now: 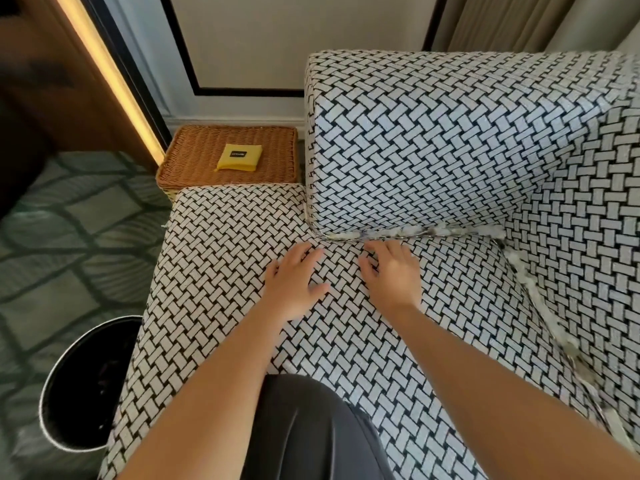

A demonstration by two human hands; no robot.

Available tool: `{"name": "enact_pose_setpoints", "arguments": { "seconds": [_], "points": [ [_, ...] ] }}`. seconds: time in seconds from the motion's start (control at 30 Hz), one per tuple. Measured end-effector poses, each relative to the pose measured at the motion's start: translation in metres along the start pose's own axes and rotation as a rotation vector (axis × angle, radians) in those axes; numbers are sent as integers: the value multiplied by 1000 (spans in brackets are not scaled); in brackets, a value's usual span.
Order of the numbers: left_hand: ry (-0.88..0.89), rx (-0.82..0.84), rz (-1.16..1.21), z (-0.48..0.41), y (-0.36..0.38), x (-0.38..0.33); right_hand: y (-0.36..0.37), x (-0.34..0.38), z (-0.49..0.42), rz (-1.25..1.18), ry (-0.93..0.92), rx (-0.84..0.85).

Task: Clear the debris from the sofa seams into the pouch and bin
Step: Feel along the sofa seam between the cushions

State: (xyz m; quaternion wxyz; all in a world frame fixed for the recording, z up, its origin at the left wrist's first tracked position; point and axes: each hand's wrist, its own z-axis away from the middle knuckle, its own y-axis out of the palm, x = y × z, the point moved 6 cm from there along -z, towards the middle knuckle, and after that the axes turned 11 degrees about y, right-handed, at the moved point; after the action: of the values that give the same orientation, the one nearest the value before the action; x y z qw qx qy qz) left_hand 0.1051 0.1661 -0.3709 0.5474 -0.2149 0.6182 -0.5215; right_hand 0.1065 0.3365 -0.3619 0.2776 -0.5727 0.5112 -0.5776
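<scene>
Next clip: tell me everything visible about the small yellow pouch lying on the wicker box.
The small yellow pouch is a flat, roughly square piece that looks like soft fabric. It has a black rectangular label near its middle, with lettering too small to read. It looks thin and unfilled. It lies flat and slightly askew on the lid of the brown woven wicker box, which stands just past the end of the black-and-white woven-pattern sofa. Only that lid touches it.

The person's forearms, left hand [294, 282] and right hand [391, 275] are bare; they wear a smooth, dark charcoal garment [311, 427] with faint sheen.
</scene>
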Motion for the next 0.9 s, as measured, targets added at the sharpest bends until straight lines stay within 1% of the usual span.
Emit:
{"name": "enact_pose_setpoints", "arguments": {
  "seconds": [0.1, 0.17, 0.27, 0.33, 0.43, 0.53, 0.6, 0.7, 0.9],
  "points": [
    [17, 37, -56, -20, 1, -5, 5, 2, -13, 15, 11, 1],
    [-21, 13, -49, -31, 2, -9, 7, 1, -18, 12, 18, 0],
    [-121, -68, -21, -42, 3, -11, 9, 1, -24, 11, 52, -5],
    [-147, -102, -7, -47, 4, -9, 11, 2, -26, 27, 71, -13],
    [-156, -169, -29, -49, 2, -8, 10, 4, -29, 57, 78, -27],
    [-154, -328, 14, -46, -3, -9, 12, 5, -31, 104, 90, -18],
    [-132, -384, 32, -45, -5, -10, 14, 5, -32, 109, 101, -12],
    [-93, -387, 10, -44, -6, -12, 14, 5, -33, 103, 98, -2],
    [-71, -368, -59, -45, -7, -15, 17, 6, -36, 129, 80, 29]
  ]
}}
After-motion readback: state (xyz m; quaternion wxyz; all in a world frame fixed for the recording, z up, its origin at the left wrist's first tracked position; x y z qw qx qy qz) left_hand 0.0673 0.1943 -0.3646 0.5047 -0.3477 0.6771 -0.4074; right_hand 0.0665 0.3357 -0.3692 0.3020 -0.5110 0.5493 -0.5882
